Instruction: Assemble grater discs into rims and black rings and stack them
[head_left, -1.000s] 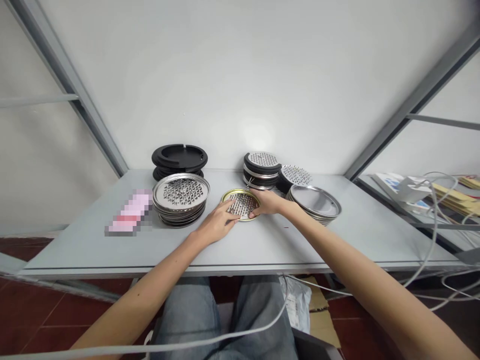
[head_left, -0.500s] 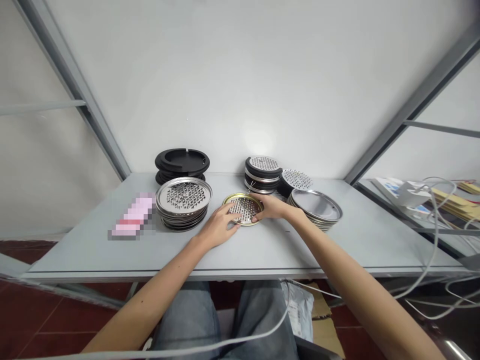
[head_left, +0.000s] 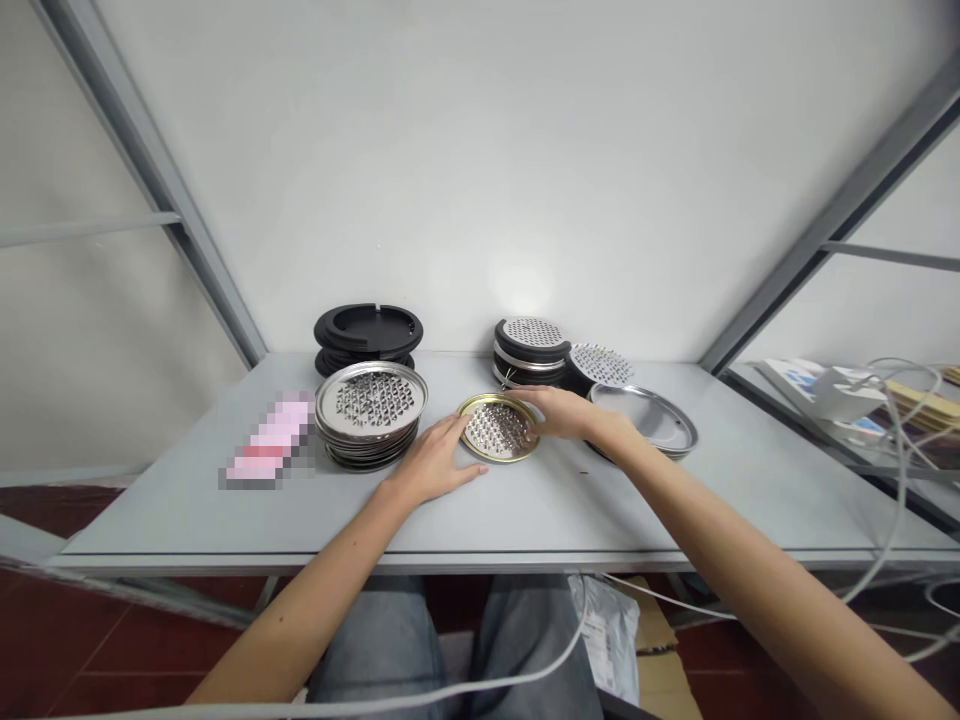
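Observation:
A perforated steel disc with a gold rim (head_left: 499,428) lies flat on the grey shelf top (head_left: 720,510), between my hands. The fingertips of my left hand (head_left: 439,458) press its left rim. My right hand (head_left: 562,415) lies over its right side and hides part of it. To the left stands a stack of perforated steel discs (head_left: 371,410). Behind my right hand are a stack of black-and-steel grater parts (head_left: 531,350), a leaning black-rimmed grater disc (head_left: 600,365) and a stack of plain steel lids (head_left: 645,420).
Black plastic rings (head_left: 367,330) are stacked against the white back wall. A pixelated pink object (head_left: 266,445) lies at the left. Grey metal uprights (head_left: 154,190) frame the shelf. A white cable (head_left: 480,690) crosses below, over my jeans.
The gold-rimmed disc has shifted slightly right and towards me under both hands. My right hand has slid further right across it. The view has tilted slightly.

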